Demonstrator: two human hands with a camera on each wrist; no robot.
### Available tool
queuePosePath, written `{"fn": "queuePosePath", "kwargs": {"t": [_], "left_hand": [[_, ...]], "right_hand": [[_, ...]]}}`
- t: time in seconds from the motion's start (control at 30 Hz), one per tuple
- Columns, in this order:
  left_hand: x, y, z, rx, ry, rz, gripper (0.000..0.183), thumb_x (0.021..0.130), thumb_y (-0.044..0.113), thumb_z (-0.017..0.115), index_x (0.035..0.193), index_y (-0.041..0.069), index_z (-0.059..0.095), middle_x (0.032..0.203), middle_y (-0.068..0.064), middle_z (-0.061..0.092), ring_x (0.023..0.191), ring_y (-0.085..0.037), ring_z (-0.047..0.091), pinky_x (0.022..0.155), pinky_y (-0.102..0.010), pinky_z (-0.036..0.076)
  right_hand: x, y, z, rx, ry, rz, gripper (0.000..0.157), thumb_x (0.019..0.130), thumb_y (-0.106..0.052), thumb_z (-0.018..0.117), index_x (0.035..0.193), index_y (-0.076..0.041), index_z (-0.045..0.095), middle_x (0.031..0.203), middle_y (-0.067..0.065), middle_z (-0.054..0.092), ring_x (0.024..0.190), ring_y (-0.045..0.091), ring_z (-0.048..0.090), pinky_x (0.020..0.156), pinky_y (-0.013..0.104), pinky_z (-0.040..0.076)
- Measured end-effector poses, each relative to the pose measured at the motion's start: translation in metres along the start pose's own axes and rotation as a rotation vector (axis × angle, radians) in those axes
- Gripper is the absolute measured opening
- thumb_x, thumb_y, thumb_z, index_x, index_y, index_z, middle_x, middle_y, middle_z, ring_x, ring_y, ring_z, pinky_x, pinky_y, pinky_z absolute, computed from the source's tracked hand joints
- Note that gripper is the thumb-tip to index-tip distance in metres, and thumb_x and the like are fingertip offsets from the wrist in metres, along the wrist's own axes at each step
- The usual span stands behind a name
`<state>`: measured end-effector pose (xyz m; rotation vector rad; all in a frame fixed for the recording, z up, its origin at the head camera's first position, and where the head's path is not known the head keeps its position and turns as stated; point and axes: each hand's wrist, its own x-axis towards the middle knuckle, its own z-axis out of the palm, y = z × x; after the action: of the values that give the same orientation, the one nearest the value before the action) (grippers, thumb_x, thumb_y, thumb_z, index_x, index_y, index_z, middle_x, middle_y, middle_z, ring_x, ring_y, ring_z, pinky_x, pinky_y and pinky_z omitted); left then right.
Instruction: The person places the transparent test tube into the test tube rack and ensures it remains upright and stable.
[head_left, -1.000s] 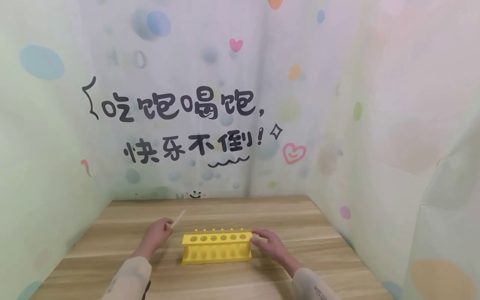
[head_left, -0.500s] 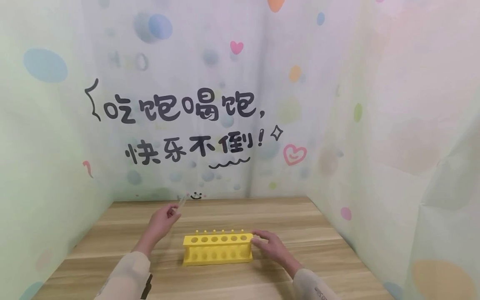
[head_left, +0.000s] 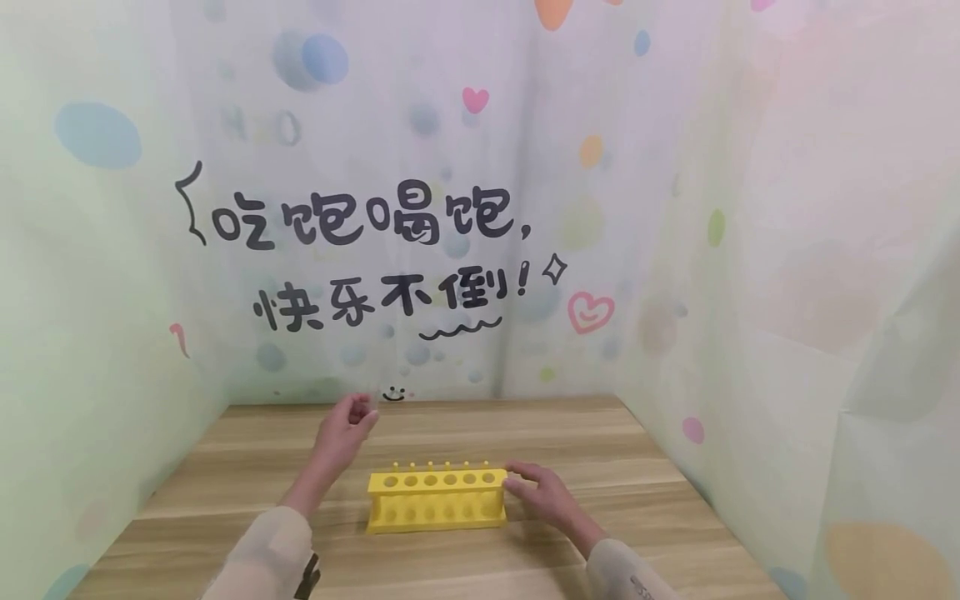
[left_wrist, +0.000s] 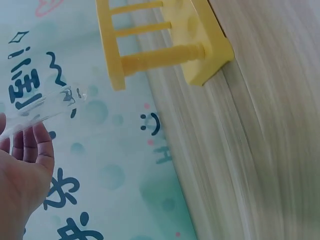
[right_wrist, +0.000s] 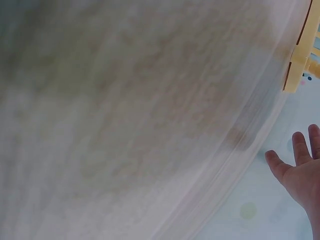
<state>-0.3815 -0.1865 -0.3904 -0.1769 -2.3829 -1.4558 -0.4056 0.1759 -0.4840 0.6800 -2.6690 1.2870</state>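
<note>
A yellow test tube rack [head_left: 438,491] stands upright on the wooden table, with a row of round holes and several thin pegs along its back. Behind and left of it, my raised left hand [head_left: 342,432] holds a clear test tube [left_wrist: 45,107] between thumb and fingers. In the head view the tube is barely visible against the wall; the left wrist view shows it tilted, apart from the rack. At the rack's right end rests my right hand [head_left: 553,497], its fingertips at the upper corner. Its fingers look spread and straight in the right wrist view.
The light wooden table [head_left: 600,450] meets a patterned wall sheet [head_left: 420,358] with black lettering at the back. More sheeting closes in the left and right sides.
My left hand has moved up and away toward the back wall with the test tube. The right hand and the rack have stayed in place.
</note>
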Motion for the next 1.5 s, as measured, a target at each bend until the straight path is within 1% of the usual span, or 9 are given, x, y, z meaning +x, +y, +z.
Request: {"fn": "queuePosePath", "kwargs": {"t": [0.13,0.2,0.37,0.47,0.73,0.97,1.1,1.27,1.5], "left_hand": [[-0.003,0.004,0.007,-0.042,0.008,0.008,0.04,0.097,0.023,0.055,0.131,0.005,0.045,0.11,-0.012,0.057,0.097,-0.023,0.056,0.077,-0.026,0.052],[-0.005,0.005,0.011,-0.047,0.013,0.019,0.038,0.096,0.022,0.056,0.129,0.006,0.045,0.108,-0.011,0.057,0.096,-0.022,0.056,0.076,-0.025,0.052],[-0.013,0.006,0.019,-0.047,-0.003,0.057,0.036,0.095,0.018,0.057,0.127,0.005,0.046,0.106,-0.01,0.057,0.095,-0.02,0.056,0.077,-0.025,0.052],[-0.017,0.002,0.022,-0.031,-0.013,0.066,0.037,0.095,0.017,0.058,0.127,0.004,0.045,0.105,-0.01,0.058,0.096,-0.019,0.056,0.079,-0.025,0.052],[-0.026,-0.008,0.028,0.012,-0.037,0.041,0.038,0.094,0.015,0.06,0.128,0.007,0.046,0.102,-0.006,0.059,0.097,-0.019,0.058,0.079,-0.026,0.053],[-0.034,-0.018,0.03,0.025,-0.064,0.045,0.032,0.093,0.014,0.06,0.123,0.009,0.047,0.096,-0.003,0.059,0.091,-0.015,0.058,0.077,-0.023,0.053],[-0.038,-0.023,0.032,0.021,-0.075,0.038,0.031,0.092,0.012,0.061,0.12,0.009,0.048,0.095,-0.003,0.059,0.087,-0.014,0.057,0.073,-0.021,0.052],[-0.041,-0.028,0.036,0.039,-0.072,0.012,0.029,0.091,0.013,0.063,0.117,0.01,0.05,0.095,-0.002,0.059,0.091,-0.016,0.058,0.072,-0.022,0.052],[-0.046,-0.032,0.038,0.064,-0.07,0.036,0.027,0.09,0.012,0.064,0.114,0.006,0.052,0.093,0.0,0.059,0.092,-0.014,0.058,0.076,-0.023,0.052]], "right_hand": [[0.0,0.001,0.0,0.006,-0.002,-0.001,0.047,0.093,-0.044,0.056,0.127,-0.011,0.061,0.134,0.016,0.057,0.123,0.043,0.051,0.098,0.064,0.04],[0.0,0.001,0.0,0.007,-0.004,0.0,0.048,0.093,-0.044,0.056,0.127,-0.011,0.06,0.134,0.016,0.057,0.123,0.043,0.05,0.098,0.064,0.039],[0.0,0.001,0.0,0.008,-0.009,0.004,0.048,0.093,-0.044,0.056,0.128,-0.011,0.06,0.134,0.016,0.056,0.123,0.043,0.05,0.098,0.065,0.039],[0.001,0.002,0.001,0.009,-0.01,0.009,0.048,0.093,-0.045,0.056,0.127,-0.012,0.06,0.134,0.015,0.056,0.124,0.043,0.05,0.098,0.065,0.039],[0.002,0.004,0.001,-0.007,-0.002,0.009,0.049,0.093,-0.046,0.056,0.128,-0.011,0.06,0.133,0.015,0.057,0.123,0.042,0.051,0.099,0.064,0.039],[0.001,0.003,0.001,-0.002,0.004,0.003,0.049,0.092,-0.045,0.057,0.127,-0.011,0.06,0.131,0.015,0.059,0.122,0.04,0.052,0.098,0.061,0.042],[0.001,0.003,0.001,-0.007,0.005,0.007,0.049,0.093,-0.044,0.057,0.128,-0.01,0.06,0.132,0.015,0.058,0.122,0.04,0.052,0.099,0.061,0.041],[0.001,0.003,0.001,-0.011,0.005,0.015,0.049,0.093,-0.044,0.057,0.128,-0.01,0.06,0.132,0.015,0.058,0.123,0.04,0.051,0.099,0.061,0.041],[0.001,0.003,0.002,-0.007,0.008,0.024,0.05,0.093,-0.044,0.057,0.128,-0.01,0.06,0.132,0.016,0.058,0.124,0.041,0.051,0.1,0.062,0.04]]}}
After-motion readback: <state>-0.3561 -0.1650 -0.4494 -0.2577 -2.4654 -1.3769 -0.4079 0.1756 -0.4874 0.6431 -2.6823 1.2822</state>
